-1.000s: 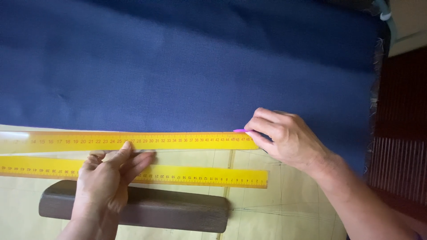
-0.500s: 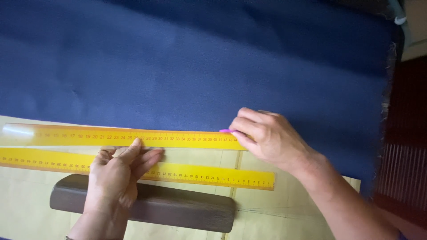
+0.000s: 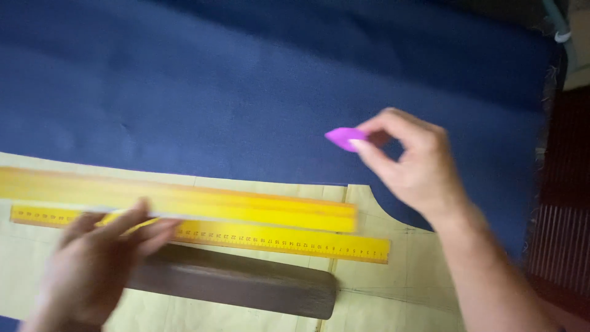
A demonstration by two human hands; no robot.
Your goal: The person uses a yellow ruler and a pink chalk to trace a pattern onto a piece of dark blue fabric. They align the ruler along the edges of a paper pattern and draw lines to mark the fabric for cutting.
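My right hand is raised above the blue cloth and pinches a flat purple piece of tailor's chalk between thumb and fingers. My left hand, blurred, has its fingers under the near edge of the upper yellow ruler, which looks lifted off the pale paper pattern. A second yellow ruler lies flat on the pattern just below it. A dark wooden bar rests on the pattern beside my left hand.
The blue cloth covers most of the table, with a frayed edge at the right. Beyond that edge is a dark ribbed surface. A pale cord hangs at the top right corner.
My right hand has lifted off the ruler's end and moved up over the cloth with the chalk. The upper ruler has shifted and is blurred, moved by my left hand.
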